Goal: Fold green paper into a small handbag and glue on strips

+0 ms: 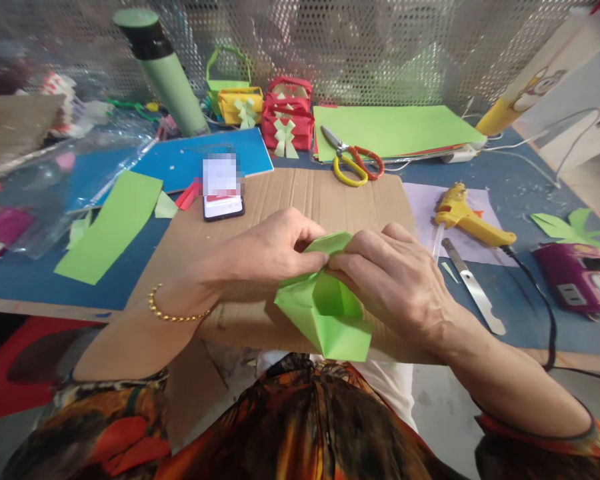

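Note:
A folded light-green paper piece (305, 307), shaped like a small open box or bag, is held between both hands above a cardboard sheet (250, 230). My left hand (275, 247) pinches its upper edge from the left, with thumb and fingers closed on the paper. From the right, my right hand (395, 280) grips the same edge, its fingertips meeting my left thumb. The near flap of the paper hangs open toward me. Part of the far side is hidden behind the fingers.
A phone (223, 190) lies on the cardboard's far left. Scissors (353, 160) rest near green paper sheets (395, 127). At right are a yellow glue gun (470, 217) and a metal blade (473, 287). Small red paper bags (287, 117) and a green bottle (167, 80) stand behind.

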A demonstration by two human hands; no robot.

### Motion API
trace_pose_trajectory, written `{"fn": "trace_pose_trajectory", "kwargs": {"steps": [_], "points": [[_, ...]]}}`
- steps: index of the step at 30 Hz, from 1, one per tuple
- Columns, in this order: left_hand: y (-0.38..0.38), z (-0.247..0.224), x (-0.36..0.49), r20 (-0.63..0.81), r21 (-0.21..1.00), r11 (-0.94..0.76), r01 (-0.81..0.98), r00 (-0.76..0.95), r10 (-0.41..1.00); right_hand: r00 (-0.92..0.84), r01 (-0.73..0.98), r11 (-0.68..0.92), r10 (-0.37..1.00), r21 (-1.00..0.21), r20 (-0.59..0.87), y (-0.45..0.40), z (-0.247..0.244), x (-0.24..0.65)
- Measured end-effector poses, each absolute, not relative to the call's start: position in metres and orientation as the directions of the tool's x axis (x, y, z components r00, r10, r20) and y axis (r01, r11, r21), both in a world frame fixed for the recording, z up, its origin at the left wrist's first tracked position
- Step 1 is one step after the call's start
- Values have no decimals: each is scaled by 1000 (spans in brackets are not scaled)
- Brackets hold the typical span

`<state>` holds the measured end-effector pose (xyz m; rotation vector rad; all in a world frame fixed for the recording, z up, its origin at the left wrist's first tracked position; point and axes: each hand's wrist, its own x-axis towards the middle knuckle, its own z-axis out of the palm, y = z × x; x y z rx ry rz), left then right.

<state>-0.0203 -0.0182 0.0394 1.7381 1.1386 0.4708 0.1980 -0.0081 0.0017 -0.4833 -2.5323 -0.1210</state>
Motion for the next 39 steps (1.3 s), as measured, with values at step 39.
{"fn": "trace_pose_trajectory", "kwargs": {"steps": [39], "points": [[-16, 31, -27, -231, 876, 34, 482, 357, 905, -620, 358, 877, 480, -321, 621, 8, 13, 212]]}}
